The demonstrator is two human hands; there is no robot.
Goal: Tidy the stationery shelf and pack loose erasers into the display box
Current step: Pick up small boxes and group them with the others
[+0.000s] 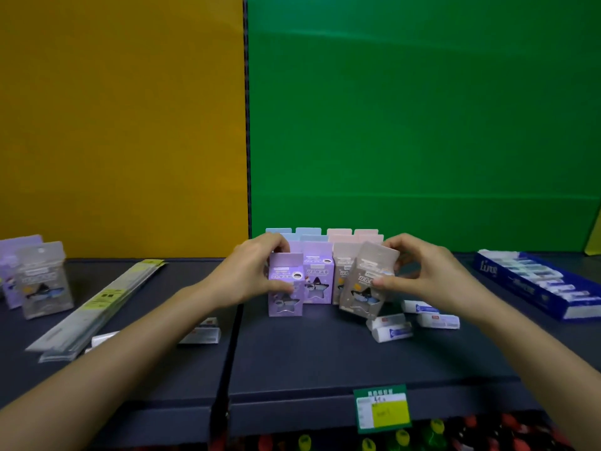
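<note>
My left hand [250, 271] grips a purple carton [285, 294] that stands upright at the front of a block of pastel cartons [320, 275] on the dark shelf [309, 359]. My right hand [419, 275] holds a grey carton [366, 284], tilted to the left. Several loose white erasers [393, 330] lie on the shelf below my right hand, and another eraser [200, 333] shows under my left forearm. A blue display box [533, 284] with erasers in a row sits at the far right.
Long clear packets [97, 304] lie slanted at the left, beside two upright cartons [42, 278]. A price label [382, 408] hangs on the shelf's front edge. Yellow and green panels form the back wall.
</note>
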